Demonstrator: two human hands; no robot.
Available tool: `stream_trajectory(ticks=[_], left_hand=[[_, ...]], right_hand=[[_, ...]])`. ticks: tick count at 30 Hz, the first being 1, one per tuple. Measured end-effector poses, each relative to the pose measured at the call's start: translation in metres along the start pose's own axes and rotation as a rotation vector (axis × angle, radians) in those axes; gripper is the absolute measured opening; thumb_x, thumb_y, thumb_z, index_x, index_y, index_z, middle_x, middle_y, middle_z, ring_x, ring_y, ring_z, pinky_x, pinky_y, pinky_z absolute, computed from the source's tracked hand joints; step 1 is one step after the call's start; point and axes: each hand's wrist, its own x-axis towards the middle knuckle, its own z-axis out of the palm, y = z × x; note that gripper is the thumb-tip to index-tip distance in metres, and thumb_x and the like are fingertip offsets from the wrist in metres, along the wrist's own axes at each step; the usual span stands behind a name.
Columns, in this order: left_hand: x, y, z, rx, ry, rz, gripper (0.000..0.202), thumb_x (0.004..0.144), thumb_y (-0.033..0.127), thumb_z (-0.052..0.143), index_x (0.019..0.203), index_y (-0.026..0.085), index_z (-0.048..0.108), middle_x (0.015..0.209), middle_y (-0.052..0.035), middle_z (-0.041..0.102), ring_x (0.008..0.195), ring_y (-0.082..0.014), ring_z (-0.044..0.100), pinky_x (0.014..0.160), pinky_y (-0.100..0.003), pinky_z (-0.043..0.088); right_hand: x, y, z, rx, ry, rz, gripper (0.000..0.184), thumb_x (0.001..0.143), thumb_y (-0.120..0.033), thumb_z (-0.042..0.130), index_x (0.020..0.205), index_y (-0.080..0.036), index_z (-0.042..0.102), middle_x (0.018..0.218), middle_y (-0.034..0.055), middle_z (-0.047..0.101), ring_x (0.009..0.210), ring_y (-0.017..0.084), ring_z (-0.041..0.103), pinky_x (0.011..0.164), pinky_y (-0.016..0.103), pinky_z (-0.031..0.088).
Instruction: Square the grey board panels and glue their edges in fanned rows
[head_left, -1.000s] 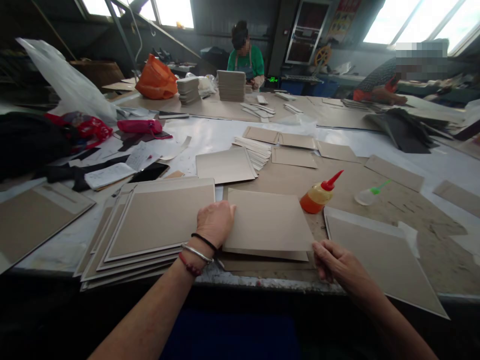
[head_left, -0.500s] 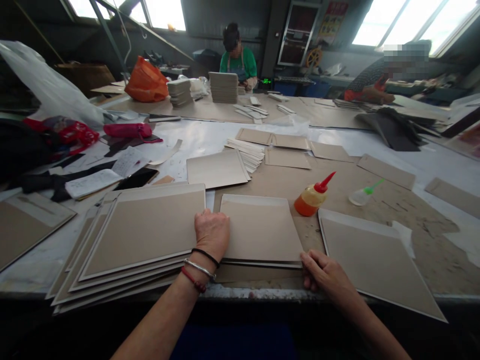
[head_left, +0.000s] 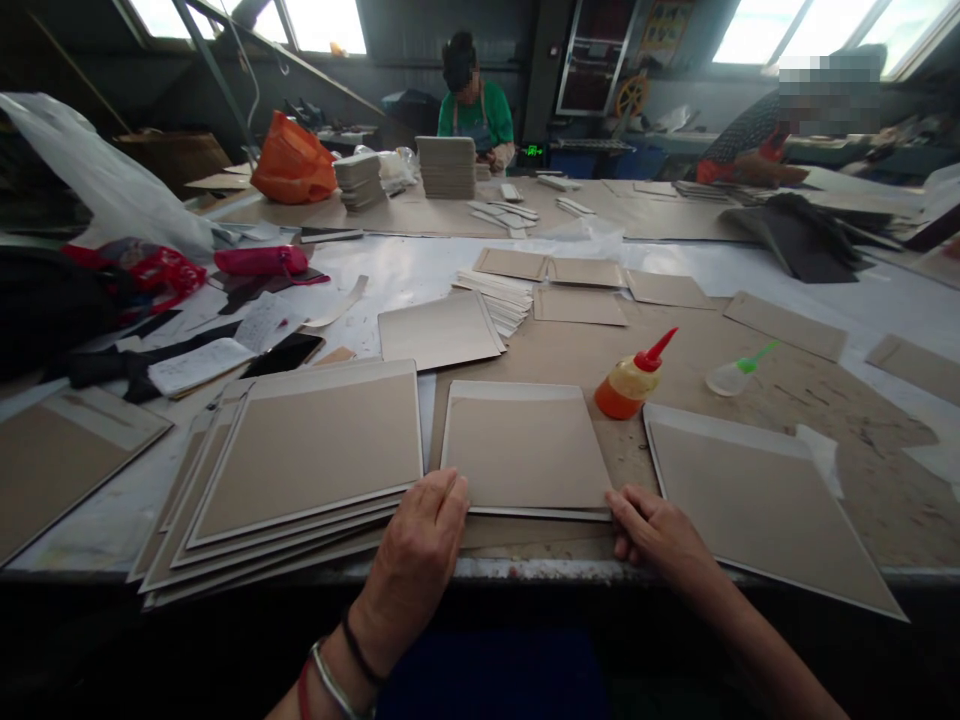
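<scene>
A grey-brown cardboard panel (head_left: 529, 450) with a pale strip along its far edge lies flat before me, on top of another sheet. My left hand (head_left: 424, 535) has its fingers closed at the panel's near left corner. At the near right corner, my right hand (head_left: 652, 525) pinches the edge between thumb and fingers. To the left is a stack of similar cardboard panels (head_left: 315, 450), slightly fanned. One more cardboard panel (head_left: 757, 500) lies to the right, overhanging the table edge.
Behind the panel stand a red-tipped glue bottle (head_left: 626, 385) and a small green-tipped bottle (head_left: 731, 375). Paper strips (head_left: 499, 300) and smaller card pieces (head_left: 581, 305) lie farther back. Two people work across the table, one in a green top (head_left: 495, 115).
My left hand has moved down from the panel's left edge to its near left corner. My right hand stays at the near right corner.
</scene>
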Motion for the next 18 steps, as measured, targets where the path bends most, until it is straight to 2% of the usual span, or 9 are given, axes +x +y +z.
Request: stream_trajectory(ticks=[3, 6, 14, 18], left_hand=[[-0.034, 0.002, 0.003, -0.017, -0.004, 0.069, 0.032, 0.081, 0.006, 0.047, 0.113, 0.007, 0.050, 0.117, -0.0152, 0.053, 0.116, -0.0233, 0.046, 0.094, -0.036, 0.046], [-0.050, 0.001, 0.006, -0.026, -0.037, 0.083, 0.036, 0.081, 0.002, 0.043, 0.116, 0.006, 0.048, 0.121, -0.0160, 0.052, 0.119, -0.0243, 0.044, 0.094, -0.037, 0.048], [-0.047, 0.000, 0.010, 0.022, -0.028, 0.070, 0.033, 0.083, 0.006, 0.039, 0.113, 0.005, 0.053, 0.114, -0.0151, 0.059, 0.112, -0.0229, 0.051, 0.091, -0.035, 0.051], [-0.048, 0.000, 0.009, 0.033, -0.047, 0.092, 0.033, 0.083, 0.006, 0.038, 0.113, 0.003, 0.053, 0.115, -0.0162, 0.058, 0.112, -0.0230, 0.051, 0.091, -0.035, 0.050]], right_hand=[[0.000, 0.000, 0.000, -0.017, 0.005, -0.002, 0.036, 0.081, -0.051, 0.035, 0.060, -0.023, 0.041, 0.046, -0.0040, 0.056, 0.043, 0.013, 0.053, 0.051, 0.025, 0.040], [-0.001, -0.001, 0.000, -0.055, 0.007, 0.010, 0.035, 0.082, -0.051, 0.034, 0.061, -0.023, 0.040, 0.047, -0.0045, 0.057, 0.044, 0.013, 0.053, 0.052, 0.024, 0.041], [-0.002, -0.007, -0.002, -0.141, -0.013, 0.020, 0.035, 0.082, -0.051, 0.033, 0.060, -0.024, 0.038, 0.047, -0.0037, 0.058, 0.046, 0.014, 0.055, 0.054, 0.025, 0.041], [-0.002, -0.008, -0.002, -0.216, 0.021, -0.021, 0.034, 0.083, -0.047, 0.035, 0.058, -0.024, 0.037, 0.044, -0.0040, 0.055, 0.047, 0.014, 0.054, 0.057, 0.026, 0.038]])
